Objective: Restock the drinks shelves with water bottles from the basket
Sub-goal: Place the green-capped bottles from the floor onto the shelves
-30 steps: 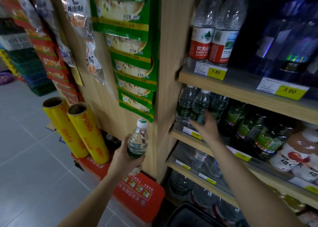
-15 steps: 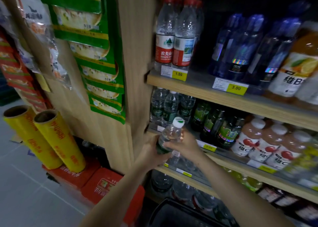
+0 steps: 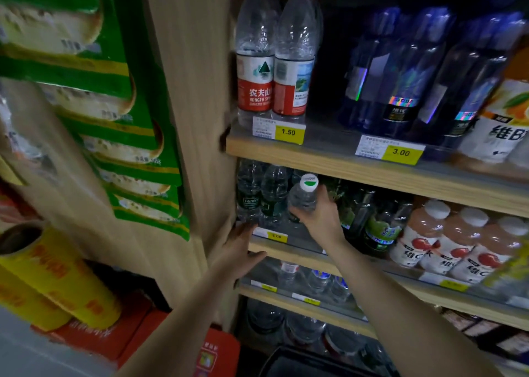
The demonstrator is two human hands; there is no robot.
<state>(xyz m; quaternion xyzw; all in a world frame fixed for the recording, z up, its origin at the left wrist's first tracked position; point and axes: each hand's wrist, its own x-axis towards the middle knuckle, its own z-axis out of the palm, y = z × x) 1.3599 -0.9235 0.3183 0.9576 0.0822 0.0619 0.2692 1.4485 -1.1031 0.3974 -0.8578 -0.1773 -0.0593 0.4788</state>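
My right hand (image 3: 322, 219) grips a small clear water bottle (image 3: 304, 195) with a white and green cap. It holds the bottle tilted at the front of the second shelf (image 3: 289, 252), beside two like bottles with green labels (image 3: 259, 196). My left hand (image 3: 239, 250) is open, its fingers resting on that shelf's front edge at the left end, holding nothing. The dark basket (image 3: 297, 362) shows at the bottom edge, mostly cut off.
The top shelf holds red-labelled water bottles (image 3: 270, 62) and blue bottles (image 3: 406, 73). Green tea and pink juice bottles (image 3: 440, 233) fill the second shelf to the right. Lower shelves hold more water. Green packets (image 3: 114, 90) hang on the wooden side panel; yellow rolls (image 3: 48, 273) stand left.
The bottle passed from my left hand to my right, which lifted it to the second shelf. My left hand let go and dropped to the shelf edge. The view moved closer.
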